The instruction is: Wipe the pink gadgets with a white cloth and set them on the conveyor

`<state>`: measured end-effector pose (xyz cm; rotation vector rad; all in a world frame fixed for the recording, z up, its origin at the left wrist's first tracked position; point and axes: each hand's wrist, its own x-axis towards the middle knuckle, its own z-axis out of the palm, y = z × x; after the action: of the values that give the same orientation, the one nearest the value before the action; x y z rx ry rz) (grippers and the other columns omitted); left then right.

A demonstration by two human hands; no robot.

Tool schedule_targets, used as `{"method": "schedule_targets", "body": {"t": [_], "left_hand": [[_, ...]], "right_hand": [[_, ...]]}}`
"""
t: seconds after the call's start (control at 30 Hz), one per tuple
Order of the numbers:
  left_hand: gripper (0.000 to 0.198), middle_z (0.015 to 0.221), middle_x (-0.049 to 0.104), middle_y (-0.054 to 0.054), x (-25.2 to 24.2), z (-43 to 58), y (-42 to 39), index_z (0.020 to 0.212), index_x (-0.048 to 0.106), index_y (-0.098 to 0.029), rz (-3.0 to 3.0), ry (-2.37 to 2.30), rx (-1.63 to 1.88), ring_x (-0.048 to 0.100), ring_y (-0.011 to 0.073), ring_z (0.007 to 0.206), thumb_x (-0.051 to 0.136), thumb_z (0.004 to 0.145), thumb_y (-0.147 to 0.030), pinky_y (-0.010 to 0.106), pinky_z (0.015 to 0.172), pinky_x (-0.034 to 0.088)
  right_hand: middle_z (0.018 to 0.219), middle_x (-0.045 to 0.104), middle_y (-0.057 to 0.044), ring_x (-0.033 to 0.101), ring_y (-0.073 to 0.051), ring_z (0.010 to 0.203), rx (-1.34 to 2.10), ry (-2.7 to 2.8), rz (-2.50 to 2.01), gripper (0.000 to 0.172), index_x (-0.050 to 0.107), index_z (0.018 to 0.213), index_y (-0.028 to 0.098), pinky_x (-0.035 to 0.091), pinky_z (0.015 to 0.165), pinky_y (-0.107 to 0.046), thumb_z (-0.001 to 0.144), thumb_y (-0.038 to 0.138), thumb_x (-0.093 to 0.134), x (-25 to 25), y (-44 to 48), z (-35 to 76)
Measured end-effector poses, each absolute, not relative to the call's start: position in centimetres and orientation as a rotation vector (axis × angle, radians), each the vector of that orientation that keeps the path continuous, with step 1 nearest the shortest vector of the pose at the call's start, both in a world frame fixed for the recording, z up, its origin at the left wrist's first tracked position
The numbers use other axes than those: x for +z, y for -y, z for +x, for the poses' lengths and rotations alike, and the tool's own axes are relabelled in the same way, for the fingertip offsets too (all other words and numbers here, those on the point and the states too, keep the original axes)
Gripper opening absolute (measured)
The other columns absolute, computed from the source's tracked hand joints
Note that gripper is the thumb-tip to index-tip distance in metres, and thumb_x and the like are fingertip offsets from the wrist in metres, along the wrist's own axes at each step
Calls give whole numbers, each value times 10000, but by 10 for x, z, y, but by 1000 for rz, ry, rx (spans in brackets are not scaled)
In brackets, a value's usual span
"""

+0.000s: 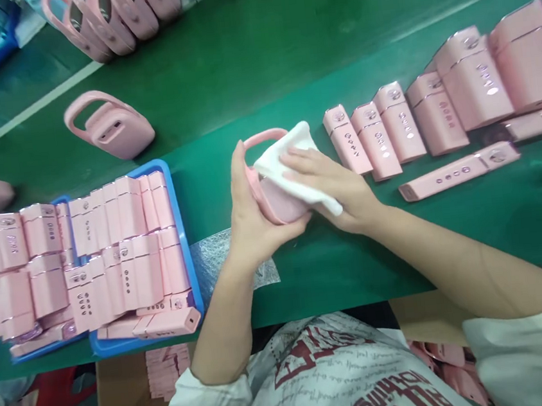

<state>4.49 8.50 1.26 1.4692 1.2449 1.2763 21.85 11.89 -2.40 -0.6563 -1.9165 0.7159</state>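
Note:
My left hand is wrapped round a pink handled device, holding it just above the green table. My right hand lies over the device's face, its fingers pressing a white cloth against it. The device's pink loop handle sticks out at the top behind the cloth; most of its front is hidden by cloth and fingers.
A row of upright pink box-shaped devices runs right of my hands, with a long flat one lying in front. Blue trays full of pink boxes stand left. Another handled device lies behind, several more at the far edge.

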Motion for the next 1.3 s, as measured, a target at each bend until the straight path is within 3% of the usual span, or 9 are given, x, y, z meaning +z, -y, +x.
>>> {"method": "schedule_targets", "body": {"t": [0.1, 0.2, 0.43, 0.53, 0.67, 0.77, 0.9, 1.1, 1.3], "left_hand": [[1005, 1482, 377, 42, 5, 37, -93, 1374, 402, -326, 1526, -1256, 1305, 339, 339, 1414, 911, 508, -364, 499, 1194, 284], [831, 1374, 502, 47, 3, 38, -98, 1258, 489, -297, 1254, -1135, 1437, 456, 305, 1330, 886, 536, -403, 444, 1110, 411], [552, 1074, 668, 61, 22, 46, -100, 1129, 568, -233, 432, -1081, 1383, 663, 251, 945, 571, 759, -643, 348, 656, 593], [511, 1012, 687, 83, 26, 41, -101, 1120, 588, -196, 383, -1029, 1395, 674, 251, 892, 516, 799, -587, 343, 619, 584], [577, 1234, 619, 41, 19, 31, -106, 1275, 462, -302, 457, -1081, 1553, 651, 246, 1028, 602, 754, -506, 357, 699, 584], [643, 1356, 532, 43, 14, 27, -118, 1287, 438, -308, 696, -1267, 1685, 566, 242, 1198, 678, 702, -426, 352, 850, 553], [524, 1292, 558, 60, 13, 33, -152, 1166, 535, -262, 1291, -1427, 1743, 506, 242, 1260, 721, 680, -324, 384, 1041, 451], [675, 1392, 384, 163, 14, 44, -232, 1295, 457, -228, 1700, -1946, 1382, 444, 326, 1318, 769, 702, -303, 438, 1076, 424], [728, 1432, 319, 253, 2, 33, -287, 1280, 416, -154, 1804, -1988, 1281, 305, 405, 1407, 815, 679, -249, 518, 1123, 372]], "right_hand": [[970, 706, -85, 659, -234, 1021, 997, 1613, -950, 532, 679, 1020, 181, 518, 959, -412, 921, 629, 411, -27, -123, 216], [760, 653, -32, 651, -190, 780, 1259, 1248, -1041, 541, 659, 923, 186, 561, 782, -338, 859, 690, 474, -28, -122, 212], [676, 576, -11, 562, -167, 666, 1314, 1207, -1084, 515, 628, 805, 191, 495, 625, -291, 750, 700, 575, -20, -112, 213], [616, 532, -2, 521, -154, 608, 1237, 1318, -1109, 497, 571, 701, 196, 451, 578, -278, 751, 689, 525, -9, -113, 228], [504, 454, 8, 440, -136, 502, 1186, 1667, -1191, 400, 473, 557, 197, 333, 482, -247, 781, 522, 535, 13, -115, 248], [765, 647, -53, 585, -186, 706, 804, 2103, -1595, 186, 643, 785, 171, 387, 601, -260, 839, 300, 521, 28, -112, 255], [1241, 594, -153, 618, -266, 1050, 527, 2206, -1929, 376, 590, 1258, 164, 442, 772, -299, 930, 282, 452, 37, -107, 253], [1139, 623, -141, 670, -275, 961, 488, 2412, -2040, 536, 364, 1481, 230, 471, 747, -329, 963, 354, 424, 31, -105, 242], [1160, 582, -155, 682, -258, 934, 435, 2489, -2032, 489, 443, 1424, 237, 482, 737, -319, 936, 257, 428, 17, -106, 233]]}}
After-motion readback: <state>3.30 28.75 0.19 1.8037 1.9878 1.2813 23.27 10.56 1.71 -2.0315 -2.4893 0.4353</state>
